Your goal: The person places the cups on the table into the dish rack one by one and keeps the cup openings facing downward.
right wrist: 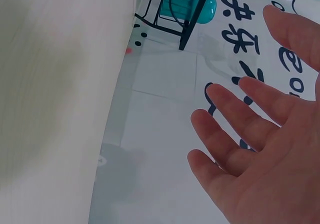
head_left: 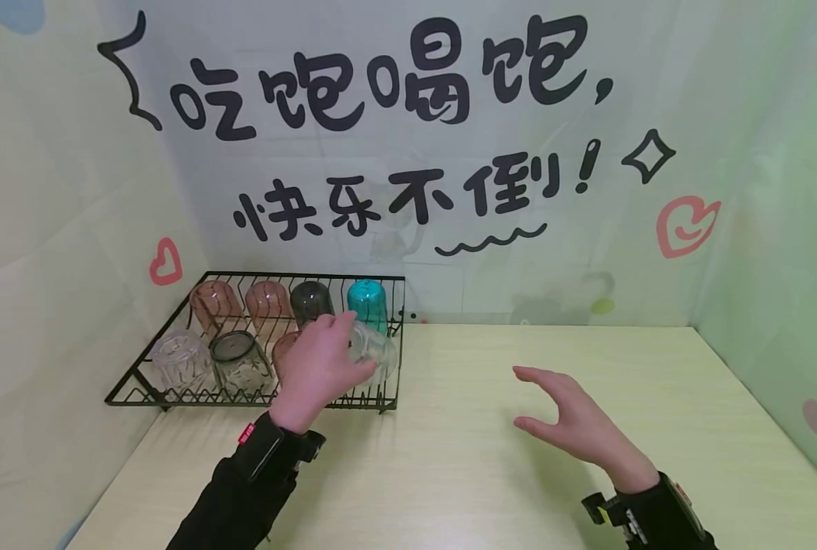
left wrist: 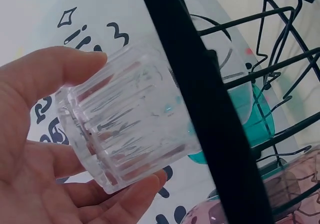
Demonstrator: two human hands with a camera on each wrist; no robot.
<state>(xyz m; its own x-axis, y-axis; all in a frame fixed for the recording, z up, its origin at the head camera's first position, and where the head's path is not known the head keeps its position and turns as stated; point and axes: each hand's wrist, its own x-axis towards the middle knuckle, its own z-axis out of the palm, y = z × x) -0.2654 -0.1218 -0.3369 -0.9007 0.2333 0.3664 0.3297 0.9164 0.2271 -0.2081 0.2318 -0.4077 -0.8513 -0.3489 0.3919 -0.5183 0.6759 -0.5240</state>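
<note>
My left hand is at the right end of a black wire rack, holding a clear ribbed glass. In the left wrist view the thumb lies along one side of this glass and the fingers bend round the other side, near its base. The glass is still within the rack, behind a black bar. Just behind it stands a turquoise glass. My right hand hovers over the table on the right, thumb and fingers apart, with nothing in it.
Upside-down glasses fill the rack: two pink ones and a dark grey one at the back, a clear one and a smoky one in front. Another pink glass is partly hidden by the left hand. A printed cloth hangs behind the pale table.
</note>
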